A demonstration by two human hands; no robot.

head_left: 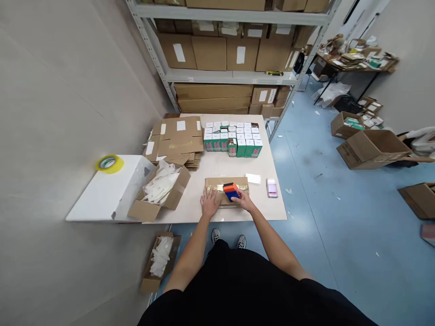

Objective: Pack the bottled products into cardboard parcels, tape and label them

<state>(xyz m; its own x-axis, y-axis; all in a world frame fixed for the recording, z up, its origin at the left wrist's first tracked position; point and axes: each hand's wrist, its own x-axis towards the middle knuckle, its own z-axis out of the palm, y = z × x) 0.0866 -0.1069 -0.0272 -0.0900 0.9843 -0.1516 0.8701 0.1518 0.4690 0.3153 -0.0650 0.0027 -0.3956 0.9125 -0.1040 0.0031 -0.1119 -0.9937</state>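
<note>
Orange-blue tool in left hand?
No, the right hand holds the tool; the left hand lies on the carton.

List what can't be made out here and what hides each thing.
Head view: inside of the carton, hidden by its top.
Head view: carton's near left part, covered by the left hand.
Head view: grip of the blue-and-orange tool, partly covered by the right hand.
Head view: print on the green boxes, too small.
Head view: co-worker, cut off by the right edge.
</note>
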